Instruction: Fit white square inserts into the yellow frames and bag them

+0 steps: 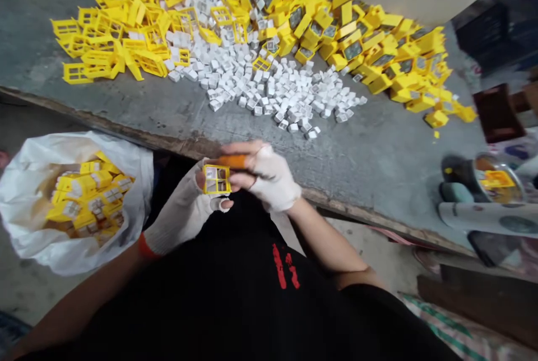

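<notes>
My left hand (181,216), in a white knit glove with bare fingertips, holds a small yellow plastic window-like frame (217,179) with pale inserts in its panes. My right hand (269,177), in a matching glove, grips a short orange rod (232,162) just above the frame. Its fingers almost reach the frame's right side. The rod's far end is hidden by my fingers. Both hands are above my black shirt (235,288), close to the near edge of the grey workbench (370,165).
The bench holds heaps of yellow frames (109,36) and small white cubes (269,92). A white plastic bag (54,226) of yellow-and-white pieces sits at my left. A metal bowl (500,179) and a dark red tray (498,113) lie at the right.
</notes>
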Demonstrator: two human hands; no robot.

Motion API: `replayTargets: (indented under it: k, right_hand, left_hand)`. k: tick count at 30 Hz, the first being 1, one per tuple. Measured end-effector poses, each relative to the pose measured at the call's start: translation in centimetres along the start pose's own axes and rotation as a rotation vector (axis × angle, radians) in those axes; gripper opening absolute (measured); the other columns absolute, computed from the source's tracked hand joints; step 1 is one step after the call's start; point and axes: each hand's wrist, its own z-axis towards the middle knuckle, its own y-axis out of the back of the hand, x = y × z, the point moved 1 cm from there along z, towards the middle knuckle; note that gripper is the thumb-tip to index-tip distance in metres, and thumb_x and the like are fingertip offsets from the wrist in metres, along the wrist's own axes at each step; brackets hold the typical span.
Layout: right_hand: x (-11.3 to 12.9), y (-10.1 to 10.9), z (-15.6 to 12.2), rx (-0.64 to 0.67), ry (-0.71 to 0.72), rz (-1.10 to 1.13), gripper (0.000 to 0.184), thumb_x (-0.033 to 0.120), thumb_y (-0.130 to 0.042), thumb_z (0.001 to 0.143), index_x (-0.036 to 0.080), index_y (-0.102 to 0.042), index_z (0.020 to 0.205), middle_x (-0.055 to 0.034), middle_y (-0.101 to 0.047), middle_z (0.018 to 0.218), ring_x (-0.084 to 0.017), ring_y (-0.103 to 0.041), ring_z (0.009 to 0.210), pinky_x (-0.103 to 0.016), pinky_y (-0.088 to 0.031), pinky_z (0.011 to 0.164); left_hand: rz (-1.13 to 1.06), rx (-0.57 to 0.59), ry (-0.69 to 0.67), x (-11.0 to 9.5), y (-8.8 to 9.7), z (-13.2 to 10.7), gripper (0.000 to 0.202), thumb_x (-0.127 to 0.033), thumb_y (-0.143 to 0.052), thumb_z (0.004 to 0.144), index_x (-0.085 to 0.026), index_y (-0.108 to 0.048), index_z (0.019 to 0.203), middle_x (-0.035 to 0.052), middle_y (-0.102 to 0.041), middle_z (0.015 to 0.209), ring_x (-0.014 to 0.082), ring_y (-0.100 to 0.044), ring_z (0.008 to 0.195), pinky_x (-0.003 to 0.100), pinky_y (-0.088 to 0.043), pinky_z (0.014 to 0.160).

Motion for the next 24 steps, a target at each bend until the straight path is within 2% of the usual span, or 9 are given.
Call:
replayTargets:
  k: [3,5,7,9,11,13,18,20,24]
  right_hand:
    - [-4.3,3.1,2.2,-0.023,-0.269,-0.378,0.027,0.037,-0.065,0.111,0.030,-0.086,0.127,-0.0088,-0.085,0.137,-0.035,-0.071,0.129,-0.059,-0.054,0.112]
    - [-7.2,4.1,4.1,0.082,-0.404,-0.616,0.027,0.025,-0.066,0.103,0.029,-0.085,0.122,-0.0111,-0.085,0.136,-0.040,-0.065,0.135,-0.063,-0.048,0.114]
    - [-9.1,4.0,5.7,0.214,-0.426,-0.735,0.027,0.022,-0.066,0.101,0.028,-0.084,0.121,-0.0118,-0.086,0.133,-0.040,-0.062,0.135,-0.064,-0.045,0.115]
    - [-9.7,3.6,6.4,0.282,-0.402,-0.763,0.025,0.023,-0.063,0.102,0.028,-0.082,0.118,-0.0122,-0.086,0.127,-0.039,-0.062,0.132,-0.063,-0.043,0.115]
    - [-8.9,3.2,6.2,0.279,-0.406,-0.737,0.022,0.027,-0.063,0.103,0.027,-0.082,0.113,-0.0133,-0.086,0.122,-0.039,-0.063,0.127,-0.061,-0.045,0.112]
    - [-6.8,3.0,5.1,0.240,-0.384,-0.640,0.019,0.035,-0.065,0.104,0.027,-0.082,0.110,-0.0131,-0.084,0.118,-0.038,-0.066,0.121,-0.059,-0.047,0.109]
    - [-0.8,2.0,2.0,0.153,-0.204,-0.294,0.038,0.061,-0.064,0.109,0.028,-0.084,0.110,-0.0075,-0.080,0.107,-0.031,-0.067,0.109,-0.051,-0.049,0.105]
    - [0.4,0.8,1.3,0.169,-0.192,-0.298,0.043,0.066,-0.063,0.110,0.028,-0.085,0.109,-0.0077,-0.077,0.103,-0.031,-0.066,0.107,-0.050,-0.048,0.101]
    - [0.9,-1.9,0.3,0.167,-0.206,-0.396,0.050,0.072,-0.062,0.110,0.028,-0.084,0.104,-0.0089,-0.075,0.099,-0.032,-0.065,0.103,-0.049,-0.045,0.097]
  left_hand:
    - [0.088,-0.108,-0.054,-0.3,0.0,0.6,0.050,-0.057,-0.100,0.084,-0.020,-0.079,0.110,0.0081,-0.084,0.110,0.0206,-0.079,0.082,0.027,-0.064,0.062]
    - [0.109,-0.144,-0.068,-0.5,-0.1,1.0,0.050,-0.059,-0.099,0.084,-0.020,-0.079,0.108,0.0083,-0.084,0.110,0.0189,-0.076,0.077,0.026,-0.060,0.058]
    - [0.123,-0.164,-0.088,-0.7,-0.2,1.3,0.050,-0.059,-0.099,0.082,-0.021,-0.078,0.107,0.0077,-0.084,0.108,0.0182,-0.075,0.075,0.025,-0.057,0.055]
    - [0.138,-0.186,-0.109,-0.9,-0.4,1.5,0.046,-0.056,-0.098,0.084,-0.021,-0.077,0.105,0.0077,-0.084,0.107,0.0188,-0.075,0.077,0.024,-0.056,0.055]
    - [0.151,-0.194,-0.120,-0.9,-0.6,1.5,0.039,-0.051,-0.094,0.088,-0.021,-0.076,0.105,0.0081,-0.083,0.108,0.0200,-0.076,0.079,0.025,-0.055,0.056]
    - [0.159,-0.191,-0.119,-0.9,-0.8,1.4,0.037,-0.048,-0.093,0.089,-0.022,-0.075,0.109,0.0081,-0.083,0.112,0.0212,-0.077,0.083,0.027,-0.057,0.060]
    - [0.173,-0.141,-0.106,-0.5,-1.1,1.2,0.052,-0.052,-0.102,0.080,-0.027,-0.076,0.117,0.0062,-0.081,0.123,0.0241,-0.079,0.099,0.030,-0.063,0.072]
    - [0.160,-0.130,-0.119,-0.3,-1.0,1.1,0.051,-0.047,-0.105,0.078,-0.027,-0.077,0.116,0.0045,-0.080,0.125,0.0227,-0.077,0.103,0.031,-0.065,0.076]
    - [0.146,-0.140,-0.149,0.1,-0.8,0.7,0.050,-0.044,-0.108,0.074,-0.028,-0.080,0.112,0.0013,-0.078,0.115,0.0195,-0.075,0.099,0.030,-0.068,0.075]
